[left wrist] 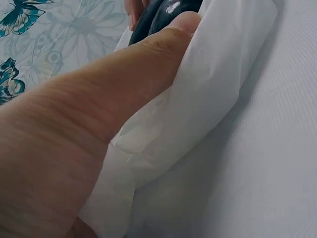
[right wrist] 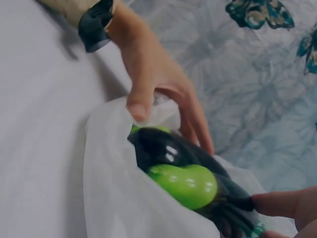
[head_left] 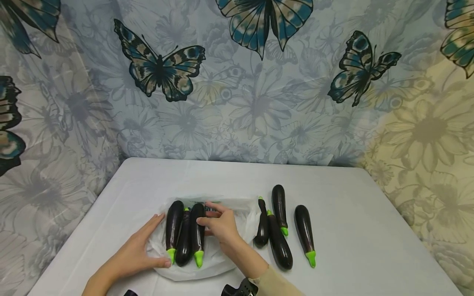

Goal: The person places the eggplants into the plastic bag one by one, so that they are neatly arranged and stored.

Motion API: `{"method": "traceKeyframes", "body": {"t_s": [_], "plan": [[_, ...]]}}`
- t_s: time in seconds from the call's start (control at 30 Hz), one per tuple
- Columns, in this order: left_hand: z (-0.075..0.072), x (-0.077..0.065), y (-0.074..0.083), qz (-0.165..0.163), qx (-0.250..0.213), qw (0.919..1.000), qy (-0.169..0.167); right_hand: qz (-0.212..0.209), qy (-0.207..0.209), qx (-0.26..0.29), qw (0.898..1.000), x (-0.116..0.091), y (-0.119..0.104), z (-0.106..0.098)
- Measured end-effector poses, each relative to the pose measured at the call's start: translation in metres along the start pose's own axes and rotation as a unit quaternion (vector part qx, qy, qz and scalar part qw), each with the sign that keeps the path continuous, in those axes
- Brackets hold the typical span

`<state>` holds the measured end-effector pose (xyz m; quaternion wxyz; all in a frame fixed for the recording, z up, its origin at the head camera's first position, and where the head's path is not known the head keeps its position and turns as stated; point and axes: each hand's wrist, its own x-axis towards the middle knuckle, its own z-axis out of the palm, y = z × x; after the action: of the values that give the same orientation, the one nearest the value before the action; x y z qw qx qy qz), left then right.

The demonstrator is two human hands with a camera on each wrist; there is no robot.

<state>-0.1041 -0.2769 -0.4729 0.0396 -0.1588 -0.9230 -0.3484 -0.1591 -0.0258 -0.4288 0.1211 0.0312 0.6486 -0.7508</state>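
Three dark toy eggplants with bright green caps, a left [head_left: 174, 226], a middle [head_left: 184, 242] and a right eggplant [head_left: 198, 234], lie side by side in a white plastic bag [head_left: 218, 263]. Spread wide along the bag's left side is the left hand [head_left: 135, 253]; its thumb [left wrist: 168, 39] lies over the bag's rim by the near ends of the eggplants. The right hand [head_left: 222, 226] reaches over the bag, thumb touching the right eggplant and other fingers extended along its right side. In the right wrist view, green caps [right wrist: 185, 186] show inside the bag mouth.
Right of the bag lie a small eggplant [head_left: 262, 224] and three larger ones [head_left: 279, 244] [head_left: 279, 205] [head_left: 305, 232] on the white table [head_left: 355, 230]. A butterfly-patterned cloth [head_left: 237, 102] hangs behind the table. The right wrist wears a black band [head_left: 246, 287].
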Motion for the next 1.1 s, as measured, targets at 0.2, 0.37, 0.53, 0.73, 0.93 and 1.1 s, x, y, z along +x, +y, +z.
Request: {"method": "traceKeyframes", "body": {"t_s": [0.2,0.37,0.53,0.73,0.93,1.1], "plan": [[0.001,0.000,-0.001,0.000,-0.002,1.0000,-0.001,-0.030,-0.011,-0.077,0.997,0.003,0.003,-0.004],[0.000,0.000,0.000,-0.003,-0.001,1.0000,0.000,-0.043,-0.032,-0.155,0.987,0.003,0.006,-0.007],[-0.002,0.000,-0.001,0.002,0.006,1.0000,0.005,-0.043,-0.039,-0.164,0.985,0.002,0.012,-0.010],[-0.001,0.002,-0.004,0.034,0.002,0.9993,0.017,-0.054,-0.029,-0.162,0.985,-0.001,0.015,-0.008],[0.000,0.003,-0.009,0.076,0.002,0.9965,0.035,-0.063,-0.028,-0.169,0.983,-0.004,0.013,-0.003],[-0.001,0.003,-0.010,0.085,0.001,0.9957,0.036,-0.056,-0.028,-0.186,0.980,-0.004,0.012,0.000]]}}
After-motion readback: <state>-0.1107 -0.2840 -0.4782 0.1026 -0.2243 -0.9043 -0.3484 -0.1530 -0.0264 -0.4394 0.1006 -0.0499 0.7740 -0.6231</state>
